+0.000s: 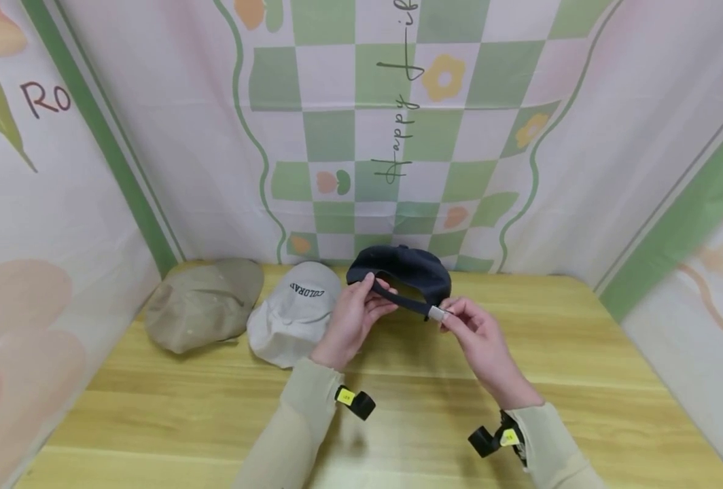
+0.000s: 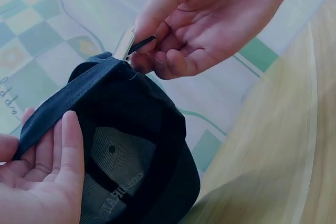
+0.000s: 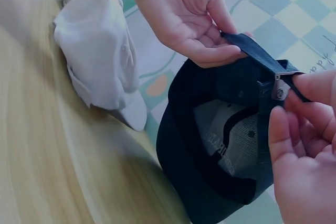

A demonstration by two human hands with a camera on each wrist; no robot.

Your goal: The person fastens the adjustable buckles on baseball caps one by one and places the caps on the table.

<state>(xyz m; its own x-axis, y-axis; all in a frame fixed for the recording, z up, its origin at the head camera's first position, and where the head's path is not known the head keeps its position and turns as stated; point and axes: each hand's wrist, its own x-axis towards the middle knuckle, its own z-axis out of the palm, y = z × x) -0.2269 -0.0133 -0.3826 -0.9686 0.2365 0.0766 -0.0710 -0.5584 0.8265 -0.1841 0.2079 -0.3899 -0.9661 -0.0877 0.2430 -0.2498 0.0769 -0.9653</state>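
Note:
Both hands hold a dark navy baseball cap (image 1: 407, 265) above the table, its back strap toward me. The left hand (image 1: 355, 309) pinches the strap (image 2: 63, 100) at its left part, thumb on one side and fingers behind. At the strap's right end, the right hand (image 1: 474, 333) pinches the metal buckle (image 1: 437, 313) between thumb and fingers. A short strap tail (image 2: 143, 43) sticks out past the buckle in the left wrist view. The cap's opening faces the wrist cameras, showing its lining (image 3: 231, 135) with lettering seen from inside.
A light grey cap (image 1: 300, 312) with dark lettering lies on the wooden table (image 1: 551, 339), left of the hands. Farther left is a khaki cap (image 1: 199, 305). A patterned cloth (image 1: 392, 136) hangs behind the table, with more cloth at both sides.

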